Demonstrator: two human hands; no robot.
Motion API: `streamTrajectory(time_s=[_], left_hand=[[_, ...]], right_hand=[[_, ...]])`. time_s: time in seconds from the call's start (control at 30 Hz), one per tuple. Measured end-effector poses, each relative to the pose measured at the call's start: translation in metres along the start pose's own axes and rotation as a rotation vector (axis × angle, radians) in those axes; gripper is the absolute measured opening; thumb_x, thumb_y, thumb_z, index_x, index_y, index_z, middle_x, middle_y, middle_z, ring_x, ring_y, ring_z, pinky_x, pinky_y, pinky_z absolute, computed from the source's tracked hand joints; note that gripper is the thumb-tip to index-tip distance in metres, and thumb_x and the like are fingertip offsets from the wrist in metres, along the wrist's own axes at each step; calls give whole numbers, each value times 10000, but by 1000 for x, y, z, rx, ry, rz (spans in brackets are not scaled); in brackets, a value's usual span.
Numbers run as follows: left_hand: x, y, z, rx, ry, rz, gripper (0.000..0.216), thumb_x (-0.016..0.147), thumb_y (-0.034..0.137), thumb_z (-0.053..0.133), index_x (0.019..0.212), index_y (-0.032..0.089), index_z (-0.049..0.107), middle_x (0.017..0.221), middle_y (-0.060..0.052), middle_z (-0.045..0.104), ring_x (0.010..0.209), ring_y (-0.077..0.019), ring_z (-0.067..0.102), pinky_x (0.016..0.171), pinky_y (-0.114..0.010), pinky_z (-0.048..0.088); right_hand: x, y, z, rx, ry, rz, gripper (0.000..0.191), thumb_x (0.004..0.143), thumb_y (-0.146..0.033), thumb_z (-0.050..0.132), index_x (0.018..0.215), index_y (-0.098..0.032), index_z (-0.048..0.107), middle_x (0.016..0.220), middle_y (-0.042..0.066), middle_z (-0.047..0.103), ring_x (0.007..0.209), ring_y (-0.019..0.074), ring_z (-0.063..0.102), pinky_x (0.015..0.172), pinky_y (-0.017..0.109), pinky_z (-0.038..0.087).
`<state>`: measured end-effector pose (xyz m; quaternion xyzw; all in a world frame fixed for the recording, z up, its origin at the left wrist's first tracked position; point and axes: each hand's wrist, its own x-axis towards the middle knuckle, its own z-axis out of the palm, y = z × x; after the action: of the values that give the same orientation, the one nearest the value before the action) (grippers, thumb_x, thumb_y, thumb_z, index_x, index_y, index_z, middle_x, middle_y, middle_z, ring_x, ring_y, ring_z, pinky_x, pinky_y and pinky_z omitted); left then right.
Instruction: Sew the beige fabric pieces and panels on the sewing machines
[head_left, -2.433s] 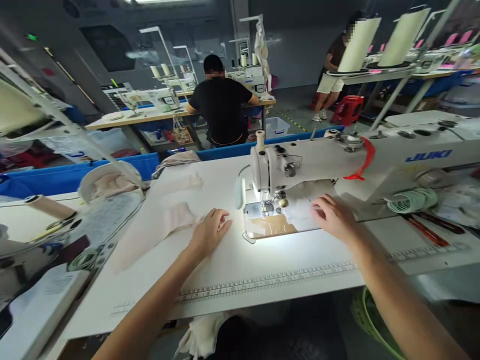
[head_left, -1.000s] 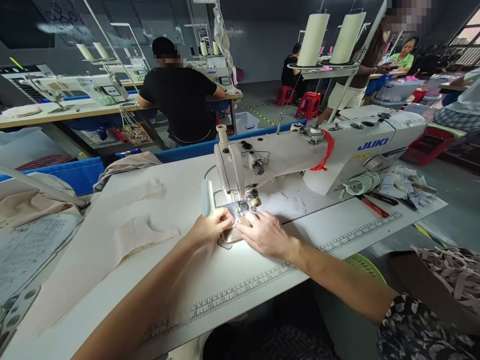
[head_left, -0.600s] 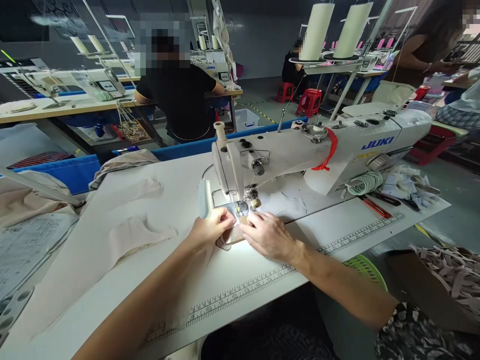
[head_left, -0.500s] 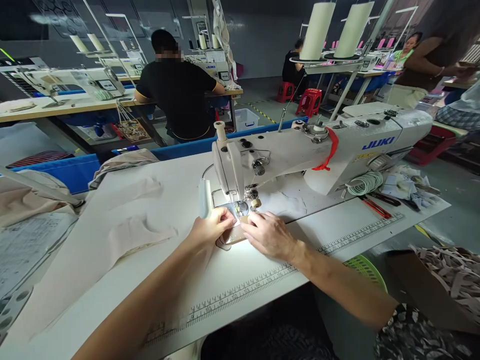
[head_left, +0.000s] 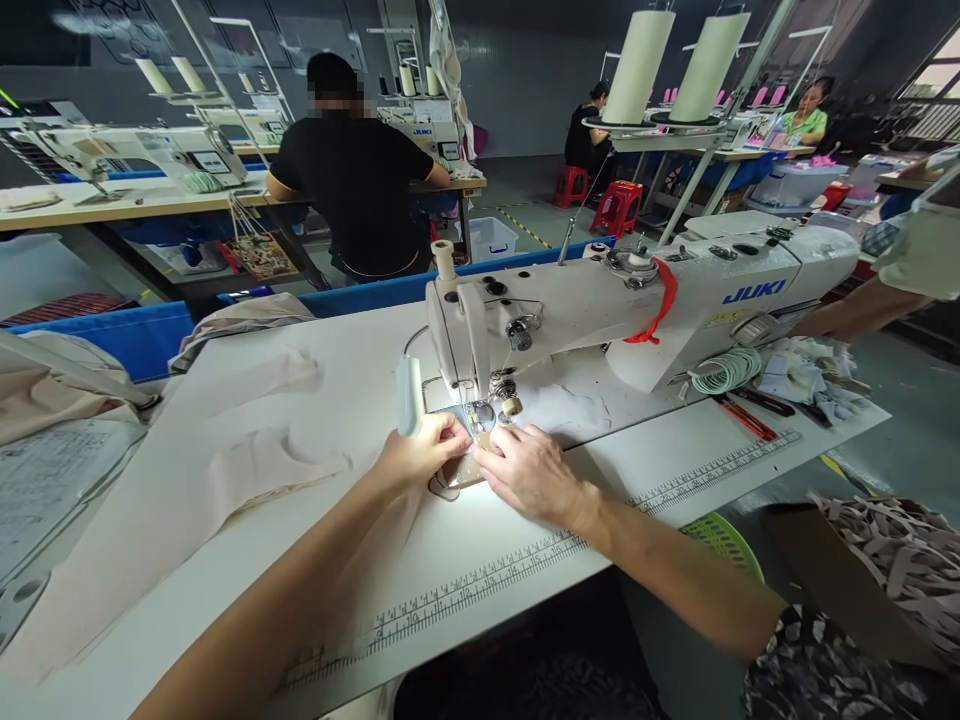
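Observation:
My left hand [head_left: 424,448] is closed in a pinch just left of the needle, its fingertips on a small piece of pale fabric [head_left: 474,447]. Close beside it, my right hand [head_left: 531,475] has its fingers curled together at the fabric's right edge, in front of the presser foot. Most of the fabric is hidden by my fingers. Above both hands stands the white sewing machine [head_left: 555,310], its lamp lighting the needle area. To the left, flat pale fabric pieces [head_left: 255,470] lie on the table [head_left: 360,350].
Red-handled snips [head_left: 750,418], a pale green coil [head_left: 726,370] and fabric scraps [head_left: 806,375] sit at the table's right end. A printed ruler [head_left: 487,580] runs along the front edge. A person's arm [head_left: 862,305] is behind the machine's right end; another person [head_left: 356,190] sits ahead.
My hands stay nearly in place at the needle. On the right, the standing person has shifted, and an arm now reaches low behind the machine. The view has turned slightly.

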<state>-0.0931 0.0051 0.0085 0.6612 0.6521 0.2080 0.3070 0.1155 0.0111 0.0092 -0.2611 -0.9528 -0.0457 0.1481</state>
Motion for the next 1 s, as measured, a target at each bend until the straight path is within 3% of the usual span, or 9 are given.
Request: streamTrajectory(time_s=[0.07,0.17,0.23,0.3,0.47,0.77,0.9,1.0], left_hand=[[-6,4,-1,140,110,137,162,872,350,542,813,222,621,848,-29,677,817,-216,638,697,-334,514],[-24,12,3,379,280,473,209,941,218,436,925,199,644,1023,-95,664,988,-257,624,805,-392,554],[-37,12,10,504,305,661,299,959,137,367,1036,164,655,1088,-129,663,1049,-270,620,890,-441,563],[-47,9,19,602,316,755,338,965,115,352,1142,117,640,1117,-161,664,1061,-279,625,929,-467,566],[-53,-2,31,675,339,748,361,990,160,349,1208,80,625,1125,-170,663,1035,-279,635,907,-423,590],[-30,-6,23,691,268,680,401,1013,225,299,1176,93,641,1147,-166,659,1040,-279,615,921,-406,567],[-23,-7,22,714,267,671,392,1020,238,293,1189,149,635,1154,-132,660,1075,-266,604,923,-392,553],[-21,-6,23,713,289,708,389,1025,225,292,1144,109,644,1117,-154,661,1028,-265,604,887,-394,563]], right_hand=[[1,-2,2,-2,-4,-6,166,960,-174,538,1059,-137,666,911,76,612,791,226,517,686,359,351],[2,-3,3,-6,-8,-3,149,948,-145,532,1006,-129,669,909,85,622,800,233,528,683,360,357],[2,-3,3,-4,-11,-6,132,940,-139,536,935,-132,668,902,89,623,792,233,526,679,361,355],[2,-3,3,6,-12,-16,126,936,-144,542,945,-128,667,918,93,627,809,236,529,684,364,358],[1,-4,2,23,-6,-19,219,923,-138,546,1106,-97,660,938,94,640,835,243,539,686,368,375],[3,19,2,0,60,154,220,971,-88,465,938,-205,648,867,71,648,739,242,576,715,395,453],[3,25,3,3,61,177,203,965,-89,483,926,-206,644,911,76,656,762,249,607,730,400,464],[3,24,1,10,49,182,222,970,-85,465,918,-198,650,903,78,658,764,249,612,732,397,459]])
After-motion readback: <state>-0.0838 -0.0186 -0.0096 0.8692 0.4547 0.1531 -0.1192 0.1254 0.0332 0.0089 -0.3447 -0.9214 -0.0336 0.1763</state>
